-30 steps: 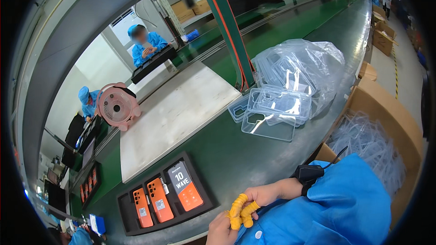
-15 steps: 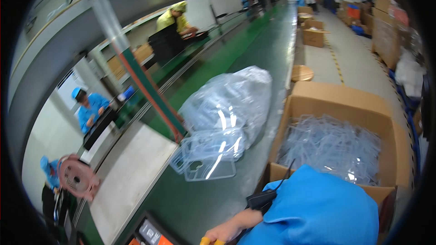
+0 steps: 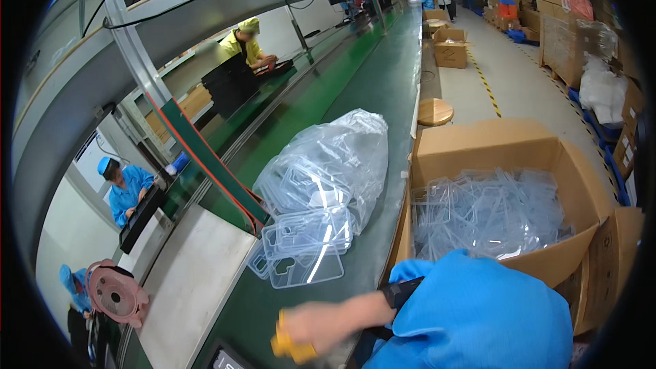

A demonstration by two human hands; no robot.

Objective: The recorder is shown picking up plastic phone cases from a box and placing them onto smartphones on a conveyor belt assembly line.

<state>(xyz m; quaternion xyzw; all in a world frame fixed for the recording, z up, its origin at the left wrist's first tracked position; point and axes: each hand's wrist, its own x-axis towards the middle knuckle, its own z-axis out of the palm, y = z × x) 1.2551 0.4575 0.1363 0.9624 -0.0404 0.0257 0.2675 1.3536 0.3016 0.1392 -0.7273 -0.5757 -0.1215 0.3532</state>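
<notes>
Head view: handling is looking unfinished, with clear cases (image 3: 307, 270) lying loose on the desk (image 3: 253, 307) by the plastic bag (image 3: 362, 143), inward from its right edge; finished count isn't showing. Cases are sitting just beyond the right hand (image 3: 311, 328), apart from it; that blurred grip is wearing yellow finger cots (image 3: 292, 348), can't tell whether closed or holding anything, left hand isn't appearing.

1. Clear plastic phone cases (image 3: 307, 232) lie overlapping in a loose pile on the green surface (image 3: 263, 307); the nearest, flat, shows a notched cutout.
2. Yellow finger covers (image 3: 292, 347), blurred, are worn on the right hand (image 3: 311, 328), near the pile.
3. A dark-faced phone (image 3: 227, 361) appears at the lower edge, mostly cut off.
</notes>
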